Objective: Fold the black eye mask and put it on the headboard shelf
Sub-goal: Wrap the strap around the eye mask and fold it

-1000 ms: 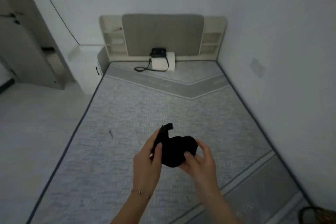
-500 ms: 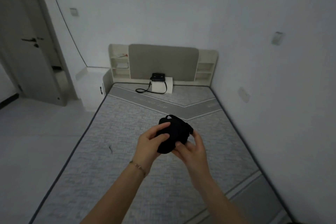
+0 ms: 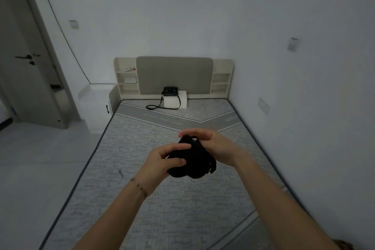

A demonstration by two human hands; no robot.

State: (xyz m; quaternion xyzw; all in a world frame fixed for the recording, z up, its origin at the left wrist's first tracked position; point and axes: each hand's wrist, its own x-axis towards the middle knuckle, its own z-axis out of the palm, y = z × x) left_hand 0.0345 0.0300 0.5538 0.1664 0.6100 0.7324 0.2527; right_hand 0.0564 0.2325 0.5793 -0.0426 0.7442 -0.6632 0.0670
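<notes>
Holding the mask (image 3: 190, 160) up over the bed (image 3: 142, 199), both hands are busy with the fold. Start at the left: the left shelf (image 3: 126, 79) of the headboard has small things on it already, a flat one up top and another lower down, so the mask could bump them or have little room there. The left hand (image 3: 160, 165) pinches the bottom half of the mask with thumb and fingers closed on it. The mask looks bunched and partly doubled over, and a strap (image 3: 212, 165) hangs loose on its right side. I think that strap could slip out and pull the fold open. The right hand (image 3: 211, 142) curls over the top of the mask and presses it down. If either hand lets go too soon, the soft cloth may spring open or drop on the bed. A black bag (image 3: 170, 91) sits far off by the headboard. The right shelf (image 3: 220, 82) looks bare, but both shelves are well apart from the hands, so the fold must stay shut on the long way there.
</notes>
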